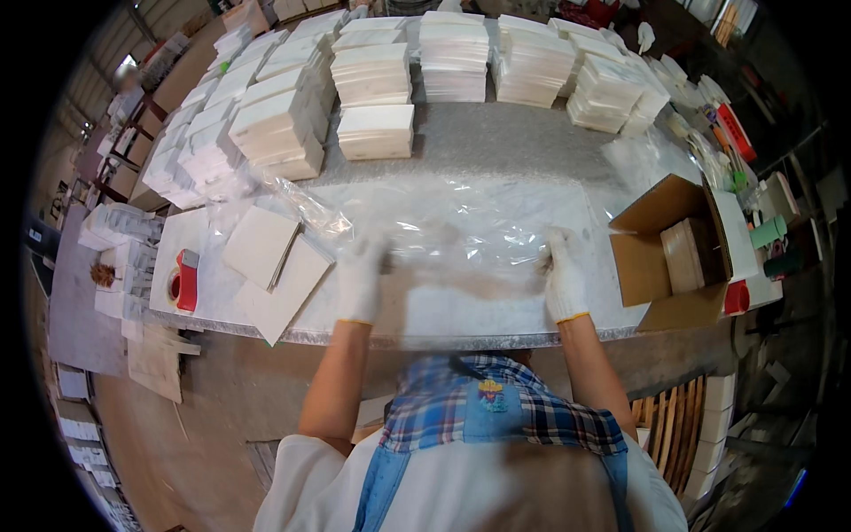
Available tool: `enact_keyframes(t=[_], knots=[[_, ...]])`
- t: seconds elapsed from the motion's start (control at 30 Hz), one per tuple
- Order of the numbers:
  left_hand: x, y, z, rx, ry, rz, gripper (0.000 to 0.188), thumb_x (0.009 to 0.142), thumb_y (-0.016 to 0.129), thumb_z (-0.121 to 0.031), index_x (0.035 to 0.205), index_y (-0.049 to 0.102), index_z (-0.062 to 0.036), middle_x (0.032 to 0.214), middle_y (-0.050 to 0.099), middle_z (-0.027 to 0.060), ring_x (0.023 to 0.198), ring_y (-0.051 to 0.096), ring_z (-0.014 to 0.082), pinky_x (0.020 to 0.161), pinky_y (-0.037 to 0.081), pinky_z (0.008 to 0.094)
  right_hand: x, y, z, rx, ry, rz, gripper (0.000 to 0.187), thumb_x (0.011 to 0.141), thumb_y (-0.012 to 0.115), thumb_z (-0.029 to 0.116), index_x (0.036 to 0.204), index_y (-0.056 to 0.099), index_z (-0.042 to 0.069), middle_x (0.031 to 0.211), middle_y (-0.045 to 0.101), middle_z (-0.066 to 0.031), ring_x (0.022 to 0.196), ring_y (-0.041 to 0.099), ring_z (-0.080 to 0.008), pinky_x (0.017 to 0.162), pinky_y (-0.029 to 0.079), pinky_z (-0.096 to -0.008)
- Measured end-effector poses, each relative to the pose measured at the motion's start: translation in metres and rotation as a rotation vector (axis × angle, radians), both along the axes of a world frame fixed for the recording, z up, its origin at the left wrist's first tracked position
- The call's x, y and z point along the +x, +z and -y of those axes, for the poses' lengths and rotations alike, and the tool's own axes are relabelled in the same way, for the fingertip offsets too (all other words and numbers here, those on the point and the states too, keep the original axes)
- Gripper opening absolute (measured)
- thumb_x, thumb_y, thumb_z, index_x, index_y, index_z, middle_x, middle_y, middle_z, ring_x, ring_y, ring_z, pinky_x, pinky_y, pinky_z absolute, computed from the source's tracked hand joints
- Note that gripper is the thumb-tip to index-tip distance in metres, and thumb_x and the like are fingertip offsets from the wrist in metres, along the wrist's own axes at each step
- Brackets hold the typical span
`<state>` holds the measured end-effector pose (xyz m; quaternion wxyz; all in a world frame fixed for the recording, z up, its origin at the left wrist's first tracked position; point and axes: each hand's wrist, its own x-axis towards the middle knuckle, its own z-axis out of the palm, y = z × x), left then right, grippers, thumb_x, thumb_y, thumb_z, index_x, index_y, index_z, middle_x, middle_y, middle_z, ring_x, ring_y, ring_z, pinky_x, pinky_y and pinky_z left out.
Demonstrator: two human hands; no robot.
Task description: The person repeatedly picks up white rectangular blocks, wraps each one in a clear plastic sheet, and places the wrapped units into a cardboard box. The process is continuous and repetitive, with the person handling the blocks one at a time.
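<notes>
A sheet of clear plastic film [461, 222], crinkled and shiny, lies across the pale worktop in front of me. At its left side my left hand [359, 275], in a white glove, is closed on the near edge; motion blurs its fingers. My right hand [565, 275], also white-gloved, pinches the film at the other side with curled fingers. Close to my left hand rest flat white tiles [263, 246], some overlapping at an angle. To the right of my right hand an open cardboard box [644, 257] lies on its side, with a stack of pale tiles [683, 255] inside.
Several wrapped stacks of white tiles [370, 75] line the table's far side. A red tape dispenser [185, 280] sits at the left, and a green roll [769, 231] stands beyond the box. The table's front edge [461, 341] runs before me. A person [127, 99] is far off left.
</notes>
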<state>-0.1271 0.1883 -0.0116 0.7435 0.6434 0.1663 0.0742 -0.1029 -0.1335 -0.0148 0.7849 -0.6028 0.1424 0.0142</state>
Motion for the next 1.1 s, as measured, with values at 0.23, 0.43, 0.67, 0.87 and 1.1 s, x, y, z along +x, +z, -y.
enact_keyframes(t=[0.23, 0.43, 0.67, 0.87, 1.1], knots=[[0.011, -0.005, -0.115, -0.088, 0.62, 0.142, 0.012, 0.096, 0.072, -0.018, 0.099, 0.065, -0.0085, 0.085, 0.063, 0.0022, 0.071, 0.061, 0.0132, 0.06, 0.049, 0.0288, 0.003, -0.014, 0.038, -0.009, 0.033, 0.018, 0.032, 0.102, 0.064, 0.016, 0.132, 0.06, 0.007, 0.097, 0.063, -0.0007, 0.083, 0.058, -0.0104, 0.074, 0.05, -0.0262], [0.021, 0.019, -0.189, 0.015, 0.619, 0.114, 0.023, 0.091, 0.074, -0.007, 0.1, 0.052, -0.0057, 0.087, 0.066, 0.0092, 0.066, 0.064, 0.0176, 0.052, 0.051, 0.0311, 0.0, -0.018, 0.062, -0.17, -0.01, -0.042, 0.034, 0.1, 0.065, 0.018, 0.131, 0.066, 0.003, 0.106, 0.065, -0.0017, 0.09, 0.06, -0.0102, 0.075, 0.048, -0.0248], [0.107, 0.04, -0.305, 0.039, 0.842, 0.353, 0.02, 0.092, 0.065, -0.001, 0.103, 0.049, -0.0045, 0.088, 0.064, 0.0108, 0.067, 0.068, 0.0226, 0.058, 0.056, 0.0355, -0.012, -0.016, 0.051, -0.447, -0.036, 0.045, 0.027, 0.101, 0.065, 0.025, 0.109, 0.072, 0.0, 0.078, 0.053, 0.004, 0.069, 0.044, -0.0064, 0.06, 0.035, -0.0256], [0.15, 0.05, -0.313, 0.324, 0.933, 0.455, 0.011, 0.093, 0.061, -0.002, 0.095, 0.05, -0.0011, 0.088, 0.063, 0.0113, 0.072, 0.062, 0.02, 0.065, 0.051, 0.0336, -0.021, -0.044, 0.064, -0.36, -0.102, 0.021, 0.027, 0.103, 0.065, 0.029, 0.104, 0.071, 0.002, 0.077, 0.049, 0.0074, 0.067, 0.041, -0.0045, 0.059, 0.032, -0.0232], [0.188, -0.068, -0.336, 0.818, 0.757, 0.124, 0.021, 0.093, 0.061, -0.013, 0.111, 0.058, -0.0016, 0.091, 0.065, 0.0106, 0.076, 0.063, 0.0213, 0.073, 0.052, 0.0373, -0.029, -0.049, 0.081, -0.26, 0.004, 0.059, 0.022, 0.104, 0.064, 0.022, 0.113, 0.069, 0.002, 0.09, 0.06, 0.0022, 0.077, 0.053, -0.007, 0.069, 0.044, -0.0256]])
